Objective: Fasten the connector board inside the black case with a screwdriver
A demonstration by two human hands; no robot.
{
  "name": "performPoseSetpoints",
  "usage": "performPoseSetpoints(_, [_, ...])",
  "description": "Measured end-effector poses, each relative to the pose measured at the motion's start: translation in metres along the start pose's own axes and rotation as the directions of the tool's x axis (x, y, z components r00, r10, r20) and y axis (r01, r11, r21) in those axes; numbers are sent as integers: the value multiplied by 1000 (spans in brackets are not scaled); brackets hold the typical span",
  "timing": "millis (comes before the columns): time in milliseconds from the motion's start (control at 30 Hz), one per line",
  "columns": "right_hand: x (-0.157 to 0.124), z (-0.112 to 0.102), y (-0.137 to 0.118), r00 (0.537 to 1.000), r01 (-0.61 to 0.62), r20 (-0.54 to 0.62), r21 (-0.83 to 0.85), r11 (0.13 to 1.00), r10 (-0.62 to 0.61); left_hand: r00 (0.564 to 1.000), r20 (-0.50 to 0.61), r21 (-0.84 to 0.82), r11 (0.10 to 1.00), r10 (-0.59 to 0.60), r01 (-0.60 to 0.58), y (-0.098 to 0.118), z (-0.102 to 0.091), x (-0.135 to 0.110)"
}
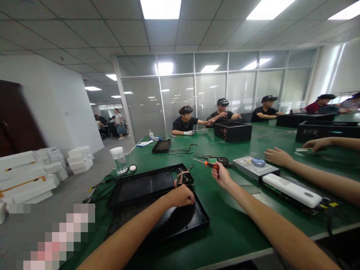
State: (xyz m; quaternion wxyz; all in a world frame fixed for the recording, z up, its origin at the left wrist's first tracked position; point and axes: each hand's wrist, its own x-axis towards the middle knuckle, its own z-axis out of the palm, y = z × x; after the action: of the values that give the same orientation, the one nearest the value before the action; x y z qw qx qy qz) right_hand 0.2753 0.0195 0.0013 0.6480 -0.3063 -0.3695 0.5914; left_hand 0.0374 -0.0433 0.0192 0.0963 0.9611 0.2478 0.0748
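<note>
My right hand [221, 175] is closed around the handle of a screwdriver [210, 164], orange and black, its thin shaft pointing left above the green table. Curled into a fist, my left hand [182, 195] is over a shallow black case panel [197, 219]; whatever its fingers may hold is hidden. Behind it lies another black panel [146, 184], tray-like, with a bundle of coloured cables [183, 175] at its right end. Just beyond the screwdriver is a small dark part with a green board [224, 161] and loose wires.
To the right, a grey metal box [244, 168] carries a blue ring-shaped roll [258, 162], beside a long white device [292, 190]. A neighbour's hand [278, 156] rests near them. A water bottle [118, 162] stands left. Across the table, people sit by black cases [233, 132].
</note>
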Motion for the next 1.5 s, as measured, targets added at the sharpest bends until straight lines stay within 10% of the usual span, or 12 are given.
performPoseSetpoints(233, [-10, 13, 3, 973, -160, 143, -137, 978, 179, 988, 147, 18, 998, 52, -55, 11, -15, -3])
performPoseSetpoints(400, [-32, 40, -20, 925, 130, 379, -295, 947, -9, 998, 43, -6, 999, -39, 39, 8, -45, -19])
performPoseSetpoints(467, [-52, 50, -33, 854, 337, 519, -504, 795, -33, 992, -57, -9, 994, -112, 111, -8, -51, -37])
performPoseSetpoints(633, [-129, 61, -35, 654, 740, 731, -671, 35, 193, 889, -124, 72, 890, -440, 451, -66, -46, -91])
performPoseSetpoints(733, [-166, 55, -19, 564, 823, 760, -550, -144, 321, 890, -1, 82, 887, -456, 454, -84, -44, -108])
performPoseSetpoints(867, [-181, 31, -7, 611, 791, 737, -548, -274, 290, 947, 34, 91, 944, -320, 316, -85, -43, -105])
performPoseSetpoints(1200, [-175, 4, -7, 705, 709, 667, -670, -221, 241, 963, -24, 227, 936, -270, 268, -72, -59, -96])
performPoseSetpoints(1400, [-94, 32, 14, 664, 744, 695, -652, -146, 276, 969, -90, 216, 945, -231, 245, -22, -116, -102])
performPoseSetpoints(1500, [-49, 44, 30, 704, 686, 691, -721, 92, 167, 977, -69, 201, 957, -199, 209, 21, -116, -111])
